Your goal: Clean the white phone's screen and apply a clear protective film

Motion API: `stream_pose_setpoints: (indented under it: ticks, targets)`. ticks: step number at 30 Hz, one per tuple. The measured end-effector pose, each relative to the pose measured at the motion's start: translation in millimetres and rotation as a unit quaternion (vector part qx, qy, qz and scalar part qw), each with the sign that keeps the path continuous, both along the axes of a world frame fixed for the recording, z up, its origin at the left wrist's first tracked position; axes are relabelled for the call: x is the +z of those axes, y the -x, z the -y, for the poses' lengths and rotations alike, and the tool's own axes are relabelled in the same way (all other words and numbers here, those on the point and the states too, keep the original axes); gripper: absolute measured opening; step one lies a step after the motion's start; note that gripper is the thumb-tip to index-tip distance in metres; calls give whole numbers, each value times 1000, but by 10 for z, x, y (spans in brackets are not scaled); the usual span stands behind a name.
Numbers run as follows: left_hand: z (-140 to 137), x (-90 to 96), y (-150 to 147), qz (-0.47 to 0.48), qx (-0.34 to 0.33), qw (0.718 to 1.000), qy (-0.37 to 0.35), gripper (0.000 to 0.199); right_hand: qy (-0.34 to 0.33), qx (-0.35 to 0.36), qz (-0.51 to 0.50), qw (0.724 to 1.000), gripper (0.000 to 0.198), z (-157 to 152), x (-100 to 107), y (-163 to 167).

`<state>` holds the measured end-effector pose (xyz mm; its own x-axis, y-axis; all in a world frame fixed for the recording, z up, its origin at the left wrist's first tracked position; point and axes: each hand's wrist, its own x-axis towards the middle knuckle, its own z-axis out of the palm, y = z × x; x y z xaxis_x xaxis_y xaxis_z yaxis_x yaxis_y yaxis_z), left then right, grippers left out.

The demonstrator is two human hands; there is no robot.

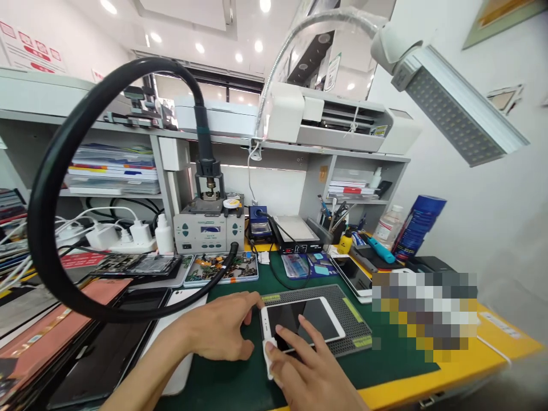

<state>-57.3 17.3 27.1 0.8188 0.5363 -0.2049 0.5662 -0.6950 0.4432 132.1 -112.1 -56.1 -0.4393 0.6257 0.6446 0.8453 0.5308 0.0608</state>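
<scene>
Across the foreground ran the yellow-edged bench [514, 337], and on it, spread wide, was the green mat [240, 377]. On that sat the perforated pad [357, 328], grey with yellow-green labels. At the back, the shallow tray [246, 279] of loose parts was well apart from both hands.

And here was the centre of it all: the white-framed phone [325, 319], face up on the pad, its near end reaching the pad's left edge! Screen in the frame, glass dark, no gap or lifted edge showing; by the look of it, the phone was in one piece. What had been finished and what was left could not be read from that dark glass, but the handling looked to be under way, with both hands in close.

The left hand [222, 325] gripped nothing, its index fingertip at the phone's upper left corner, touching or just short, hard to call; the thumb hung loose. The right hand [308, 365] had thumb and index pinched on a small white piece [269, 362] at the phone's lower left corner, other fingers spread over the screen. Cloth or plastic? Impossible to say!
</scene>
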Motion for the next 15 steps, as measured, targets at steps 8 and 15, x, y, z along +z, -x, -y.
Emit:
stream_pose_setpoints:
  ticks: [8, 15]
  targets:
    - [-8, -12, -28, 1, 22, 999, 26, 55, 35, -19, 1, 999, 12, 117, -41, -213]
    - [-14, -12, -24, -7, 30, 998, 48, 53, 93, -48, 3, 995, 25, 345, 40, -696]
